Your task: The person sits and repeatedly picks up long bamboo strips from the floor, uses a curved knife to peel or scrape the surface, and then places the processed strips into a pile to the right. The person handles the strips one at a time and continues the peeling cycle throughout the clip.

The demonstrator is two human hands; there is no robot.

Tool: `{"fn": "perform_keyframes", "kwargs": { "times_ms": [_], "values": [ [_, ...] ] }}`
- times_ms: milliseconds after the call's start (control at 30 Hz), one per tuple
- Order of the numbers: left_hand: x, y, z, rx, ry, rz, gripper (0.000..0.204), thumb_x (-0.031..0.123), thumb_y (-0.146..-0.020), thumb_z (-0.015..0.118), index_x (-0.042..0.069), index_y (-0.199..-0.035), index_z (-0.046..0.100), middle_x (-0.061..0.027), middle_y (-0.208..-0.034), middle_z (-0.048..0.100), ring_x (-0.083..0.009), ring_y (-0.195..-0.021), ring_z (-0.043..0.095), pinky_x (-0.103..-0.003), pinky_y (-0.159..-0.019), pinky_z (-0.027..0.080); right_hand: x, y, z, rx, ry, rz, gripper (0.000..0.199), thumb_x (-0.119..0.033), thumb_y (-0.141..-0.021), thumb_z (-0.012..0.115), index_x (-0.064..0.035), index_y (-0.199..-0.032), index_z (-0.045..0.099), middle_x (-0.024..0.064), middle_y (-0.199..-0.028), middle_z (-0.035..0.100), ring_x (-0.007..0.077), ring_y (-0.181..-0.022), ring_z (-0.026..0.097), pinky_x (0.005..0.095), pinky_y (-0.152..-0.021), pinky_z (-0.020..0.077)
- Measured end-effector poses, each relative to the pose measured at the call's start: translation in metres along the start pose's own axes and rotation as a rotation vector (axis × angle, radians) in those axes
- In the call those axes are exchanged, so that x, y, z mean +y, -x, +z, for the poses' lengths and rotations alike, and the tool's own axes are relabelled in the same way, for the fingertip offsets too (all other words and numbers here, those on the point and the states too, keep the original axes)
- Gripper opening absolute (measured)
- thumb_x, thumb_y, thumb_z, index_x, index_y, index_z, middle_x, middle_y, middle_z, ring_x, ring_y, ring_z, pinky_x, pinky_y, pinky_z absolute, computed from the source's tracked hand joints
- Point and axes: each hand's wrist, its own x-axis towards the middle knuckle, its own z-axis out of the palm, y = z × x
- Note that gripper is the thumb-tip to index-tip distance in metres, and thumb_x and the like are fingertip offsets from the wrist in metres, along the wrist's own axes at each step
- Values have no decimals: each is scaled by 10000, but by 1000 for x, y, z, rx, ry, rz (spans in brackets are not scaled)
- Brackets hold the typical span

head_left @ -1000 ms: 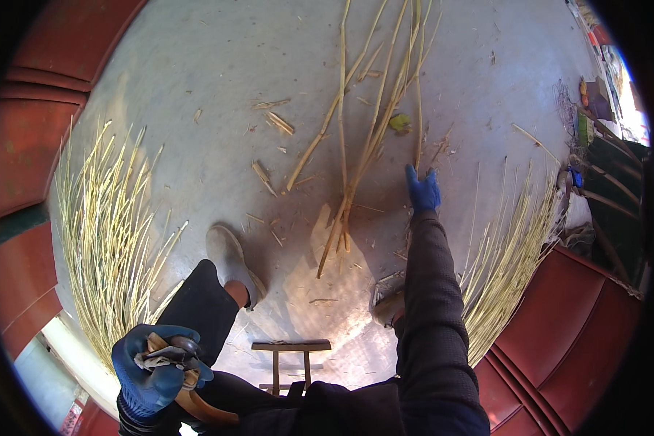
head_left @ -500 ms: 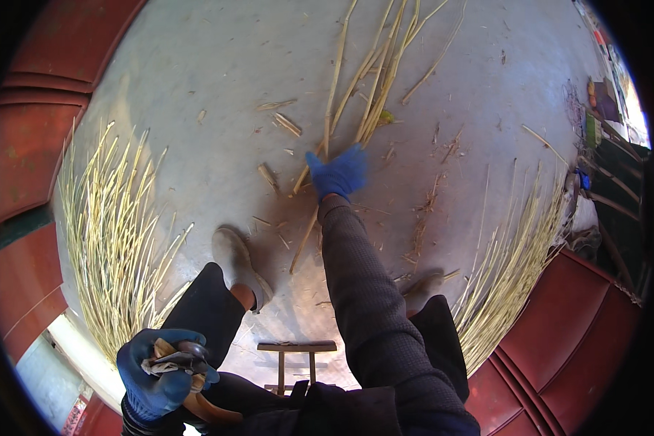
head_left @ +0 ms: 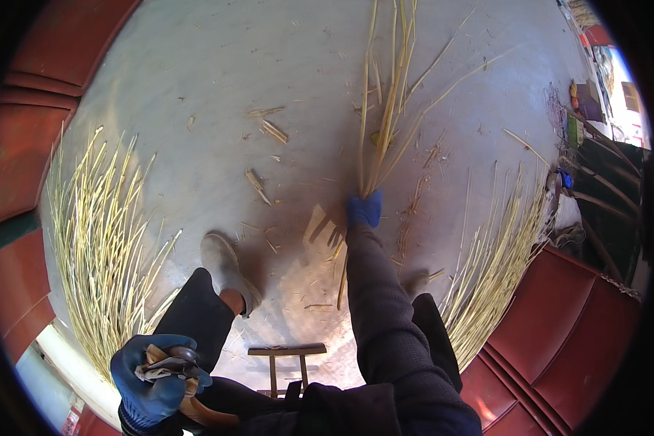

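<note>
My right hand (head_left: pixel 365 209), in a blue glove, reaches out low over the floor. Its fingers are closed round the near ends of a few long pale dry stalks (head_left: pixel 383 145), which fan out away from me. At lower left, my left hand (head_left: pixel 147 385), in a darker blue glove, is wrapped round a tool with a curved wooden handle (head_left: pixel 209 415). A bit of dull metal and some crumpled pale wrapping show between those fingers; the tool's kind is hidden. Beside my right wrist lies a loose stalk piece (head_left: pixel 342 280).
Bundles of stalks lie at left (head_left: pixel 105 254) and right (head_left: pixel 498 276). Broken stalk bits (head_left: pixel 256 186) litter the grey floor (head_left: pixel 269 58). A small wooden stool (head_left: pixel 287 350) stands between my legs. Red panelled furniture (head_left: pixel 552 327) flanks both sides; clutter (head_left: pixel 567 218) sits at far right.
My right hand has gone from spread over the stalks to closed round their ends, drawing them nearer and slightly right. My left hand keeps its grip on the tool.
</note>
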Motion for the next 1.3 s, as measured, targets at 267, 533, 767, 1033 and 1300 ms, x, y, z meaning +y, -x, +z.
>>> {"fn": "perform_keyframes", "kwargs": {
  "times_ms": [267,533,767,1033,1300],
  "values": [
    [-15,18,13,-35,-114,41,567,390,-841,743,-97,-1121,666,-123,-793,719,-190,-670,726,-292,-621,597,122,109,-39,-15,-205,121,268,-107,-799,668,-13,-1043,607,232,-907,686,424,-847,685,485,-740,524],
    [-21,46,46,-140,-192,124,468,272,-831,729,-92,-1120,674,-138,-852,727,-205,-746,740,-316,-686,624,196,170,-52,125,-267,189,208,-118,-785,657,-8,-960,627,214,-798,666,410,-762,677,481,-686,515],
    [-26,76,76,-188,-110,181,348,28,-798,567,-125,-1097,658,-181,-850,722,-199,-737,738,-320,-701,624,182,206,-77,354,-124,-39,137,-67,-768,619,-14,-894,624,239,-803,639,465,-775,636,508,-682,499],
    [-32,93,97,-168,-182,214,317,-6,-804,622,-81,-1108,673,-170,-863,739,-190,-749,746,-312,-703,623,171,251,-103,216,81,-152,463,-316,-815,751,-32,-1166,646,213,-972,701,432,-898,677,487,-795,538],
    [-23,99,103,-262,-226,141,332,20,-776,694,-47,-1100,706,-146,-919,751,-172,-815,742,-299,-783,607,208,131,-136,245,-250,57,475,-280,-930,698,34,-1280,630,255,-1123,716,379,-993,711,418,-879,556]
  ]
}}
